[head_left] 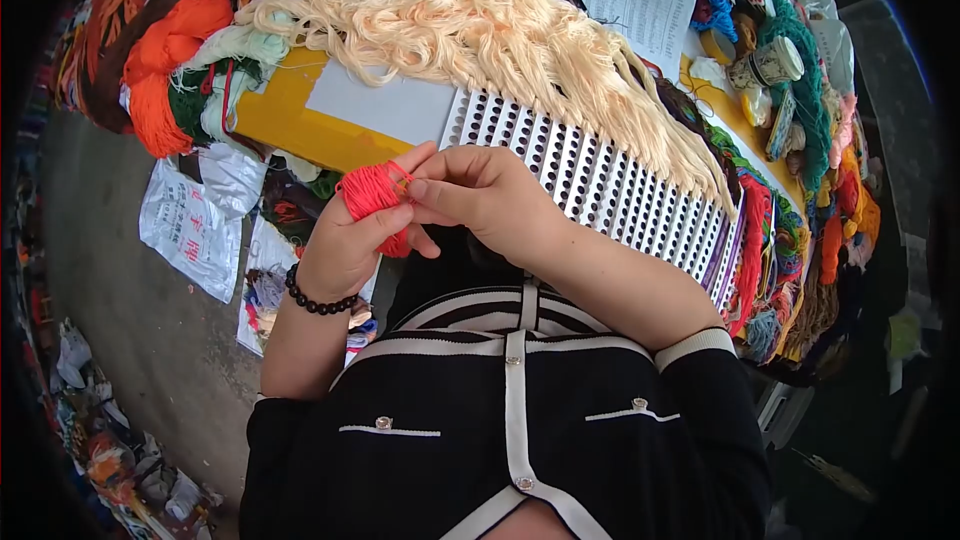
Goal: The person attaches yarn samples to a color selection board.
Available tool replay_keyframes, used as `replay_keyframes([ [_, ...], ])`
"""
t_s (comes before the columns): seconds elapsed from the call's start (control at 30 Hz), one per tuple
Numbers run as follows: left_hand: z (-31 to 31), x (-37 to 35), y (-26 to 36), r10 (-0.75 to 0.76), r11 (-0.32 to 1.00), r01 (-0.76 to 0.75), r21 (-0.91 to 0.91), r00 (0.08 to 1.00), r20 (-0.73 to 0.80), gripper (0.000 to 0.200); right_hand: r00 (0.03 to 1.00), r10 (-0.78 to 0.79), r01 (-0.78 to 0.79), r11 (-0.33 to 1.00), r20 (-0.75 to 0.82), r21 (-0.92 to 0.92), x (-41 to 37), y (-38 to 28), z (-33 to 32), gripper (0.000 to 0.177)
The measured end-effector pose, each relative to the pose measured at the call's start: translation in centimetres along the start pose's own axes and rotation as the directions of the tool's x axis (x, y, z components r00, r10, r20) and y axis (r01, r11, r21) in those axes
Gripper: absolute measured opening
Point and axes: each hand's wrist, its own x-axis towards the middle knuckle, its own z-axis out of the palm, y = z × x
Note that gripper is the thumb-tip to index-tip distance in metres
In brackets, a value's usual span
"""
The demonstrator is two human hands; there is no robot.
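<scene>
A skein of bright pinkish-red thread point(368, 190) is wound around the fingers of my left hand point(345, 232), which grips it in front of my body. Against its upper right side, my right hand point(480, 195) pinches a strand of the thread between thumb and forefinger. The fingertips of both hands almost meet there, and the exact end of the strand is too small to make out. Just beyond my right hand lies a white board with rows of round holes point(590, 175). Cream thread point(470, 35) is heaped along the board's far edge.
An orange-red skein point(165, 70) hangs at the table's left end, beside a yellow surface point(290, 120). A printed sheet point(640, 0) and a lidded jar point(768, 65) are at the back right. Plastic bags point(190, 225) hang or lie at the left.
</scene>
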Motion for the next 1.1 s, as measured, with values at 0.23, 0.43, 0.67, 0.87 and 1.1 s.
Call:
replay_keyframes([
  [0.23,0.5,0.4,-0.3,-0.011,1.0,0.012,0.024,0.999,-0.034,0.051,1.0,-0.013,0.011,0.993,-0.016,-0.116,0.3,0.3,-0.1,0.014],
  [0.43,-0.8,0.1,-0.8,0.066,0.995,-0.069,-0.074,0.997,-0.048,0.045,0.996,-0.073,0.07,0.996,-0.053,-0.06,0.1,0.2,-0.5,0.011],
  [0.67,-14.2,-4.4,-1.9,0.152,0.607,-0.251,-0.754,0.968,-0.2,0.042,0.908,-0.407,0.42,0.876,-0.103,0.237,-8.2,-12.3,-8.7,0.019],
  [0.87,-27.5,-10.6,-3.7,-0.035,0.884,-0.41,-0.223,0.418,-0.908,0.038,0.183,-0.773,0.05,0.624,-0.607,-0.78,-18.5,-22.3,-23.6,0.025],
  [1.1,-14.1,-2.3,-0.3,-0.079,0.996,0.038,-0.086,0.832,-0.549,0.035,0.609,-0.769,-0.359,-0.048,-0.195,-0.932,-9.4,-15.7,-17.8,0.022],
])
